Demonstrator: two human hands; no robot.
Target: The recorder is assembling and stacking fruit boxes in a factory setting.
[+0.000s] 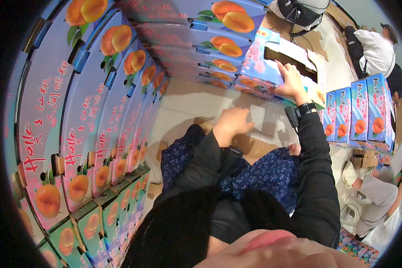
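Observation:
My right hand [290, 81] grips the near wall of an open carton [262, 56], its fingers over the rim and its thumb on the outer side. Blue and pink with printed peaches, the carton has its flaps up and a dark inside. My left hand [233, 123] hangs above the floor in front of me, to the left of the carton and apart from it. Its thumb stands away from the loosely bent fingers, and nothing shows in it. A black band device [306, 108] sits on my right wrist.
Stacked peach-printed boxes [91, 111] form a wall at my left; another stack [183, 33] stands ahead. Upright blue boxes [359, 109] line the right side. Flat cardboard [257, 147] lies on the tiled floor [183, 96]. Other people [375, 51] sit at the far and lower right.

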